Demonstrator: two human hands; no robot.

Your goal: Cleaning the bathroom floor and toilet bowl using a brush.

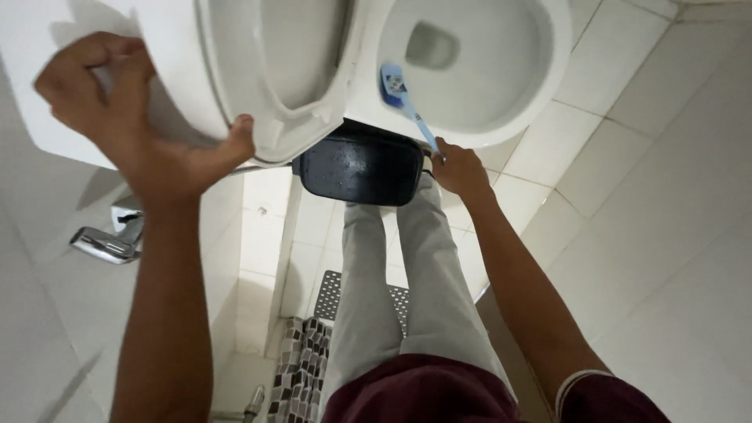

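Observation:
A white toilet bowl (548, 86) fills the top of the head view. Its white seat and lid (274, 110) are raised to the left. My left hand (149, 133) holds the edge of the raised seat, thumb hooked on its rim. My right hand (458, 168) grips the thin handle of a blue toilet brush (395, 86), whose blue head rests against the inside wall of the bowl near the front rim. Water lies at the bottom of the bowl.
A black, wet, boxy object (360, 166) sits just below the bowl's front, above my grey-trousered legs. A chrome tap (110, 243) sticks out of the left wall. A floor drain grate (333, 294) and mosaic strip (301, 368) lie on the white tiled floor.

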